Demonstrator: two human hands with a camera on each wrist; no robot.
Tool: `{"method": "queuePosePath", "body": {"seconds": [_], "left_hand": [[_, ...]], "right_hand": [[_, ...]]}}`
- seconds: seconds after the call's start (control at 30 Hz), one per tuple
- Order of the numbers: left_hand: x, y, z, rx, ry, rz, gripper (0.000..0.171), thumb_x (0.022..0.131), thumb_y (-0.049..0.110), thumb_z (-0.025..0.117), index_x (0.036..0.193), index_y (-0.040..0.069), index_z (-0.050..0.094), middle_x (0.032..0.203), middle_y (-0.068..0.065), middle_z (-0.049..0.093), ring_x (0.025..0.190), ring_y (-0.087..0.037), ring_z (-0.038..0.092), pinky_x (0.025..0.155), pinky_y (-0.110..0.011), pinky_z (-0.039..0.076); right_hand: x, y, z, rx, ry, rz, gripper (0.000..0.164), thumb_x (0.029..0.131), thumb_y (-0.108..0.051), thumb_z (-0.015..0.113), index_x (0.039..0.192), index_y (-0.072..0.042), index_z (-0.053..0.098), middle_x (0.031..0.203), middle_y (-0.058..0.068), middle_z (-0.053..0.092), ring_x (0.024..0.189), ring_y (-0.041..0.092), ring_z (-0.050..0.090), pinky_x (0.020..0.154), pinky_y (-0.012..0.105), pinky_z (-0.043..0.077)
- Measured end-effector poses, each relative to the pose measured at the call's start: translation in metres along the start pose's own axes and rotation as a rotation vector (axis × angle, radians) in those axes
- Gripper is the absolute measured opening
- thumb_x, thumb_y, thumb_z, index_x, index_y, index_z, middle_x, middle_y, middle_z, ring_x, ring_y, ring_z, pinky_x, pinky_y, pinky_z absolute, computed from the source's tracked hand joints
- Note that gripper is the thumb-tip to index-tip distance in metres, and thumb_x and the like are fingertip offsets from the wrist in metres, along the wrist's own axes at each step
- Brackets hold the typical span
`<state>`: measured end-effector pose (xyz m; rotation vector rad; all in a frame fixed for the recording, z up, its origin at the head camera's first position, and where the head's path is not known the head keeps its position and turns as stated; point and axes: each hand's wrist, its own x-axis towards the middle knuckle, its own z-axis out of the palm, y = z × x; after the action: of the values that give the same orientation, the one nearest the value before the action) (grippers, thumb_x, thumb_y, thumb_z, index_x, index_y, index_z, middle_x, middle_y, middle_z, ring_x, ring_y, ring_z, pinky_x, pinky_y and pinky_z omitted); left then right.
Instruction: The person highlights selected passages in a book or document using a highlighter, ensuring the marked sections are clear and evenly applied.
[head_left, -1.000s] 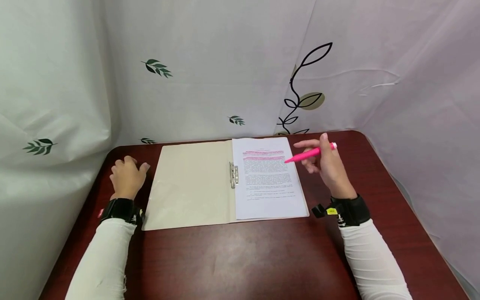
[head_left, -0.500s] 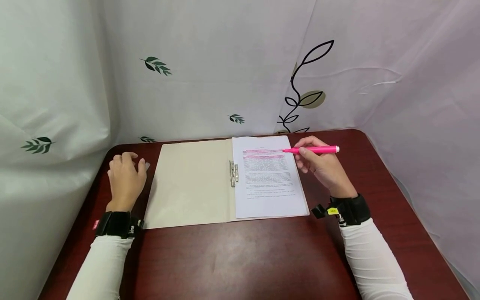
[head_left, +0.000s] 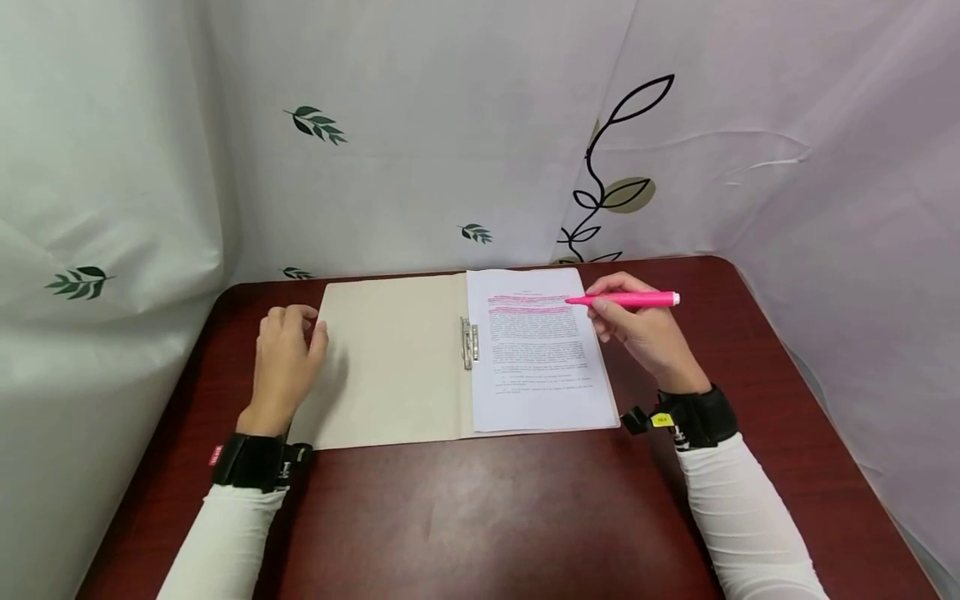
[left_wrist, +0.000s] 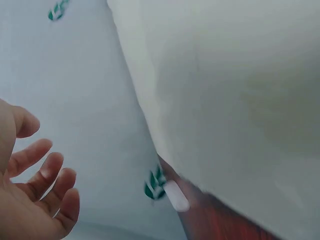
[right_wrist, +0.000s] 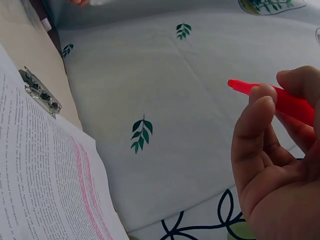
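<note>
My right hand [head_left: 641, 329] pinches a pink highlighter [head_left: 637, 299] between thumb and fingers. It is level, its tip pointing left over the upper right of a printed sheet [head_left: 551, 408], where several lines carry pink marks. The right wrist view shows the uncapped highlighter tip [right_wrist: 237, 85]. The sheet lies on the right side of an open cream folder [head_left: 390, 367] with a metal clip [head_left: 469, 342] at its spine. My left hand [head_left: 285, 367] hovers at the folder's left edge, fingers loosely bent, holding nothing; the left wrist view shows those fingers [left_wrist: 50, 170] apart from the folder.
A small white piece [left_wrist: 176, 196] lies on the table beyond the folder's far left corner, hidden in the head view. The reddish-brown table [head_left: 465, 517] meets a white curtain [head_left: 390, 192] with leaf prints at its back. More cloth hangs at both sides.
My left hand has moved right, from the bare table to the folder's left edge. The highlighter has turned from slanted to level, and its tip has moved up the sheet.
</note>
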<state>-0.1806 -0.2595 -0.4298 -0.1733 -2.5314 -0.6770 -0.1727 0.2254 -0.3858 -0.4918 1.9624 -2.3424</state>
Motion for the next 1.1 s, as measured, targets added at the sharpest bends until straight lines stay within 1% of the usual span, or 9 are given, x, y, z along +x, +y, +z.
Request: {"method": "queuePosePath", "body": {"seconds": [0.17, 0.3, 0.47, 0.6, 0.67, 0.77, 0.9, 0.97, 1.1], "left_hand": [[-0.005, 0.020, 0.008, -0.002, -0.098, 0.094, 0.020, 0.097, 0.007, 0.065, 0.112, -0.007, 0.062, 0.100, -0.026, 0.055, 0.092, -0.042, 0.051, 0.077, -0.054, 0.042], [-0.010, 0.036, 0.015, 0.004, -0.144, 0.157, 0.020, 0.097, 0.009, 0.067, 0.111, -0.005, 0.063, 0.098, -0.023, 0.056, 0.089, -0.040, 0.052, 0.075, -0.051, 0.044], [-0.018, 0.054, 0.024, -0.010, -0.178, 0.206, 0.021, 0.096, 0.011, 0.069, 0.111, -0.003, 0.064, 0.099, -0.021, 0.058, 0.090, -0.039, 0.054, 0.075, -0.049, 0.045], [-0.025, 0.069, 0.031, -0.020, -0.229, 0.218, 0.020, 0.097, 0.012, 0.068, 0.112, -0.002, 0.065, 0.103, -0.020, 0.060, 0.093, -0.039, 0.056, 0.076, -0.051, 0.047], [-0.028, 0.077, 0.036, -0.016, -0.274, 0.219, 0.022, 0.097, 0.013, 0.068, 0.113, -0.001, 0.065, 0.107, -0.021, 0.062, 0.097, -0.040, 0.058, 0.078, -0.053, 0.049], [-0.031, 0.091, 0.042, -0.005, -0.372, 0.217, 0.026, 0.098, 0.015, 0.067, 0.119, -0.001, 0.065, 0.117, -0.022, 0.063, 0.107, -0.040, 0.061, 0.083, -0.056, 0.052], [-0.035, 0.106, 0.051, 0.009, -0.484, 0.243, 0.036, 0.099, 0.019, 0.067, 0.129, -0.001, 0.062, 0.133, -0.024, 0.060, 0.122, -0.041, 0.060, 0.093, -0.058, 0.054], [-0.037, 0.112, 0.056, 0.015, -0.506, 0.287, 0.040, 0.099, 0.020, 0.068, 0.132, -0.001, 0.060, 0.139, -0.026, 0.058, 0.127, -0.042, 0.059, 0.096, -0.059, 0.054], [-0.039, 0.121, 0.065, 0.055, -0.499, 0.413, 0.044, 0.098, 0.021, 0.071, 0.134, -0.001, 0.059, 0.143, -0.029, 0.057, 0.133, -0.042, 0.057, 0.100, -0.058, 0.053]], "right_hand": [[0.000, 0.002, 0.002, -0.029, 0.016, -0.002, 0.015, 0.100, 0.006, 0.059, 0.105, -0.007, 0.064, 0.075, 0.004, 0.061, 0.059, 0.016, 0.049, 0.052, 0.020, 0.043], [0.000, 0.002, 0.003, -0.033, 0.020, -0.011, 0.013, 0.100, 0.005, 0.059, 0.108, -0.005, 0.063, 0.074, 0.005, 0.059, 0.060, 0.022, 0.046, 0.053, 0.020, 0.043], [0.001, 0.002, 0.003, -0.062, 0.013, -0.006, 0.015, 0.099, 0.003, 0.062, 0.113, -0.003, 0.062, 0.081, 0.007, 0.064, 0.062, 0.021, 0.051, 0.055, 0.021, 0.047], [0.002, 0.003, 0.002, -0.094, -0.002, -0.005, 0.016, 0.098, 0.003, 0.064, 0.113, -0.003, 0.062, 0.085, 0.006, 0.067, 0.064, 0.017, 0.057, 0.058, 0.020, 0.052], [0.002, 0.003, 0.002, -0.111, -0.003, -0.005, 0.016, 0.097, 0.003, 0.065, 0.112, -0.003, 0.063, 0.085, 0.006, 0.067, 0.065, 0.016, 0.058, 0.060, 0.020, 0.054], [0.003, 0.004, 0.002, -0.105, 0.006, 0.000, 0.014, 0.098, 0.002, 0.065, 0.111, -0.003, 0.064, 0.084, 0.007, 0.067, 0.066, 0.017, 0.059, 0.061, 0.021, 0.055], [0.003, 0.007, 0.004, -0.047, 0.030, 0.010, 0.011, 0.098, 0.002, 0.065, 0.109, -0.002, 0.065, 0.081, 0.007, 0.066, 0.065, 0.017, 0.058, 0.061, 0.021, 0.054], [0.003, 0.008, 0.005, -0.026, 0.049, 0.005, 0.010, 0.098, 0.002, 0.065, 0.108, -0.001, 0.065, 0.079, 0.006, 0.065, 0.064, 0.016, 0.058, 0.060, 0.020, 0.054], [0.004, 0.011, 0.007, -0.009, 0.083, -0.021, 0.008, 0.098, 0.003, 0.065, 0.105, 0.000, 0.066, 0.077, 0.006, 0.064, 0.062, 0.015, 0.058, 0.059, 0.019, 0.054]]}}
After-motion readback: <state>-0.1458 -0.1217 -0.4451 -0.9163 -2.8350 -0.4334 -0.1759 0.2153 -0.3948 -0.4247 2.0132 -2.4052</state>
